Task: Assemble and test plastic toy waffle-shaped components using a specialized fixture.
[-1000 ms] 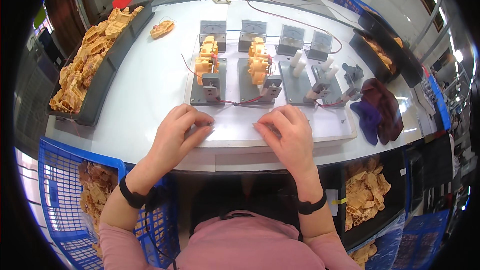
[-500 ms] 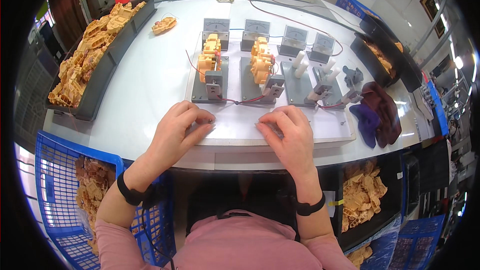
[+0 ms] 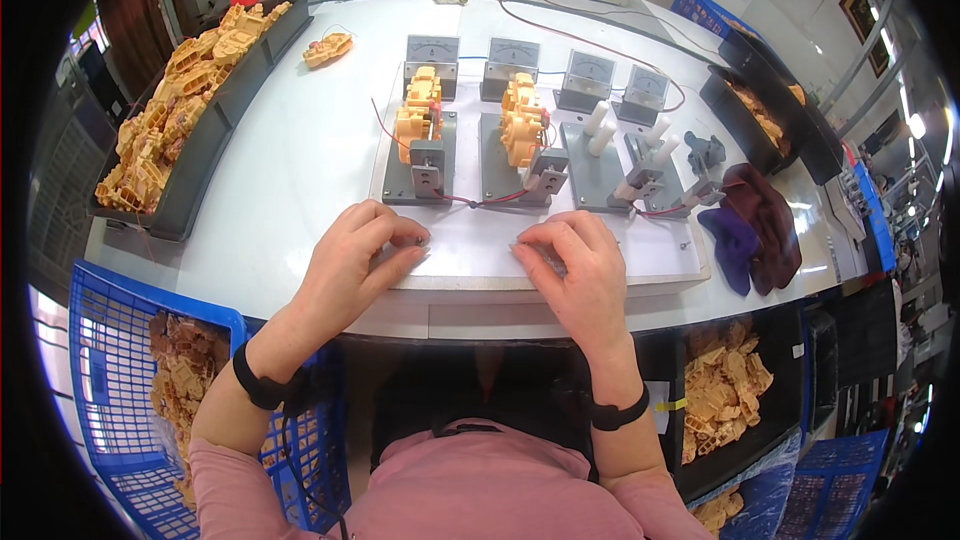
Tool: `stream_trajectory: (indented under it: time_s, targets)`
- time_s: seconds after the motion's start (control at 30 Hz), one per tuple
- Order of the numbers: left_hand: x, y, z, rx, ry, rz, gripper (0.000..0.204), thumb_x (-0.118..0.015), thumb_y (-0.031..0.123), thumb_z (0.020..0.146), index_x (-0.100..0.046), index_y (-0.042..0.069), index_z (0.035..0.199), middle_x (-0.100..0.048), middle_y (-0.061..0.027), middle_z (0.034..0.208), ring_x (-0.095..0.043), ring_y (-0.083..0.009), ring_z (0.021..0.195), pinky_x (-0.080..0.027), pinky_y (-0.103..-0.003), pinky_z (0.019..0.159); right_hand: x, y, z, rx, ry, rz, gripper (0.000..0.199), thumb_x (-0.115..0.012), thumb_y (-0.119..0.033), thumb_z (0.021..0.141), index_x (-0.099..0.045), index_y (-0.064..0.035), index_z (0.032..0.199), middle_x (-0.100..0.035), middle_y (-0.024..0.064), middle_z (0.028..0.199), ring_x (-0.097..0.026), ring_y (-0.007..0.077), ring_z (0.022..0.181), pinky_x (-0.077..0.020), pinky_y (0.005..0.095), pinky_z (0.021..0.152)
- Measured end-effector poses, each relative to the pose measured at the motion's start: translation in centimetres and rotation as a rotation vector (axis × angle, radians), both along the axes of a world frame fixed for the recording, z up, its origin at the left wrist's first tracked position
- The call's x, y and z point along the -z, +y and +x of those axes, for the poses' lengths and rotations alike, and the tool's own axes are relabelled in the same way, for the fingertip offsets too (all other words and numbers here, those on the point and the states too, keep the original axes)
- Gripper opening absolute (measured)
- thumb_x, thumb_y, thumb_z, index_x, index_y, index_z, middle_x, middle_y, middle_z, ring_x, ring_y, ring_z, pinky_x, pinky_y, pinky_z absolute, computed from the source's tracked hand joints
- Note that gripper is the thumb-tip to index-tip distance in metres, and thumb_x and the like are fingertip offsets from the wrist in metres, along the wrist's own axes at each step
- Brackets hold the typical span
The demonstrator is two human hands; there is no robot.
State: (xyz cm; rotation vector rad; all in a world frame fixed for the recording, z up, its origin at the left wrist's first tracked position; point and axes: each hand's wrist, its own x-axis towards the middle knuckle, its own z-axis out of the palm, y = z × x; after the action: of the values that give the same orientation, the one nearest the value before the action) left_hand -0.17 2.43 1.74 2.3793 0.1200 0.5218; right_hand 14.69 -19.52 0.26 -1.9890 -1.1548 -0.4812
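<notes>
My left hand (image 3: 362,258) and my right hand (image 3: 578,265) rest on the front of a white board, facing each other. In both, the fingers are loosely bent and the thumb stands a little apart, with nothing seen held. Just beyond them are two grey test stands, each bearing a yellow plastic gear housing: the left housing (image 3: 419,115) and the right housing (image 3: 522,120). Red and dark wires (image 3: 474,205) join the stands' front clamps. A left panel meter (image 3: 432,65) and a right panel meter (image 3: 511,68) stand behind the housings.
Further right are grey stands with white posts (image 3: 603,135) and more meters (image 3: 585,80). A long black tray (image 3: 232,115) of yellow parts lies left, near a single yellow part (image 3: 328,50). Purple and maroon cloths (image 3: 765,230) lie right. A blue crate (image 3: 90,340) sits below left.
</notes>
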Motion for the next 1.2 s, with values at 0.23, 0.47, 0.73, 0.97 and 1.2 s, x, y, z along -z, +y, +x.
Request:
stream_trajectory:
  time_s: [0.23, 0.47, 0.73, 0.97, 1.2]
  targets:
    - [0.0, 0.1, -0.1, -0.006, 0.003, -0.018, 0.014, -0.072, 0.013, 0.092, -0.074, 0.005, 0.102, -0.063, -0.0083, 0.094, -0.058, -0.0225, 0.089, -0.05, -0.033, 0.075, -0.4, 0.1, -0.2, -0.013, 0.017, 0.002, 0.012, -0.081, -0.014, 0.08, -0.072, -0.0091, 0.087, -0.064, 0.0032, 0.088, -0.062, 0.0245, 0.085, -0.0478, 0.0372, 0.076]
    - [0.2, -0.2, 0.0, -0.007, 0.011, -0.011, 0.014, -0.072, 0.013, 0.091, -0.073, 0.005, 0.102, -0.062, -0.0085, 0.094, -0.058, -0.0233, 0.088, -0.049, -0.033, 0.075, -0.1, -0.2, -0.1, -0.003, 0.017, 0.023, 0.011, -0.08, -0.016, 0.08, -0.071, -0.0122, 0.086, -0.063, 0.001, 0.088, -0.062, 0.0236, 0.085, -0.0463, 0.0375, 0.076]
    - [0.0, -0.6, 0.1, -0.04, 0.03, -0.046, 0.014, -0.07, 0.008, 0.091, -0.072, 0.005, 0.105, -0.061, -0.0057, 0.093, -0.054, -0.0178, 0.082, -0.045, -0.029, 0.07, 0.3, -0.3, 0.2, -0.021, 0.019, 0.064, 0.011, -0.079, -0.018, 0.082, -0.069, -0.0132, 0.085, -0.061, -0.0003, 0.087, -0.061, 0.0229, 0.084, -0.0455, 0.037, 0.075]
    - [0.3, -1.2, 0.4, -0.093, 0.017, 0.005, 0.014, -0.069, 0.008, 0.092, -0.071, 0.005, 0.105, -0.059, -0.0058, 0.093, -0.056, -0.0174, 0.085, -0.044, -0.029, 0.072, 0.5, -0.2, 0.4, -0.014, -0.004, 0.094, 0.014, -0.08, -0.019, 0.08, -0.067, -0.0149, 0.085, -0.059, -0.0007, 0.087, -0.06, 0.0214, 0.084, -0.0451, 0.037, 0.074]
    - [1.3, -1.3, 0.2, -0.132, -0.032, -0.03, 0.012, -0.067, 0.006, 0.092, -0.069, 0.002, 0.103, -0.057, -0.0051, 0.096, -0.056, -0.0151, 0.088, -0.044, -0.027, 0.077, 0.8, -0.2, 0.4, -0.017, -0.008, 0.121, 0.017, -0.081, -0.017, 0.077, -0.066, -0.0144, 0.086, -0.059, -0.0003, 0.087, -0.06, 0.0214, 0.086, -0.0455, 0.0369, 0.074]
